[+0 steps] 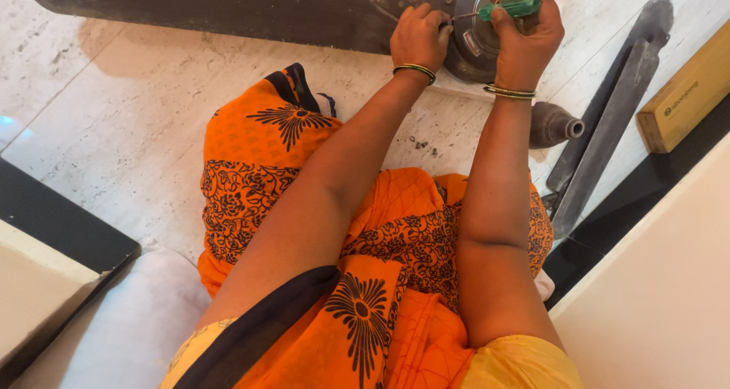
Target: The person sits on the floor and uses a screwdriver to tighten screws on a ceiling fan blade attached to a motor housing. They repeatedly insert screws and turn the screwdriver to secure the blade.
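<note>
Screwdriver (511,9) with a green translucent handle, gripped in the right hand (527,35), fingers curled tight about the handle, shaft lying nearly level and pointing left toward the left hand (420,36). Left hand pressed down on the edge of a round dark motor housing (473,39), fingertips bent over and apparently pinching at the screwdriver's tip; whether anything small is held there, impossible to tell. Housing resting on the pale marble floor (137,115) at the top of the view, joined on its left to a long dark fan blade (228,9) running off toward the upper left corner. Thin bangles on both wrists. Below the hands, a few tiny dark screws (420,143) scattered loose on the floor, just beside an orange patterned garment (258,161) draped over the knees. To the right of the right forearm, a grey bell-shaped cover (553,124) lying on its side, and beyond it two more dark blades (608,123) stretched out diagonally. Further right, a long tan cardboard box (684,92) near the wall. White cushion (129,320) at lower left.
</note>
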